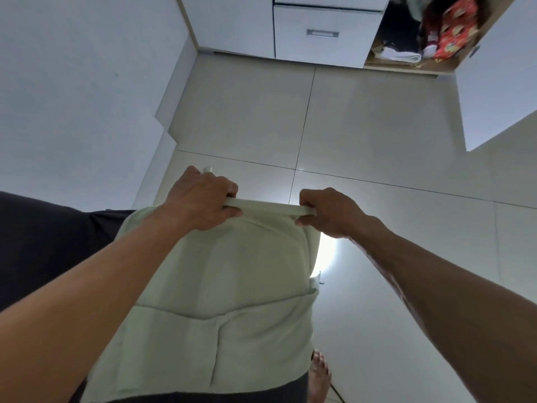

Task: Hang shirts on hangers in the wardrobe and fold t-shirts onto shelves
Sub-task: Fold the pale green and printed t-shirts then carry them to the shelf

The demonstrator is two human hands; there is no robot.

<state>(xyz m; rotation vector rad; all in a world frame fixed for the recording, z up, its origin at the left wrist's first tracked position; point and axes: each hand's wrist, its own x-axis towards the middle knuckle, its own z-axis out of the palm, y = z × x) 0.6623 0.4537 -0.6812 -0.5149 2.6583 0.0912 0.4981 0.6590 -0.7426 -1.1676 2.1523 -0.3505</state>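
Head view: centre of frame, pale green folded cotton t-shirt held out flat above the glossy cream floor tiles. Left hand and right hand both pinch its folded top edge, fingers curled round the fabric. Upper right: open white wardrobe, shelf with folded white cloth and red printed packets; their writing is unreadable.
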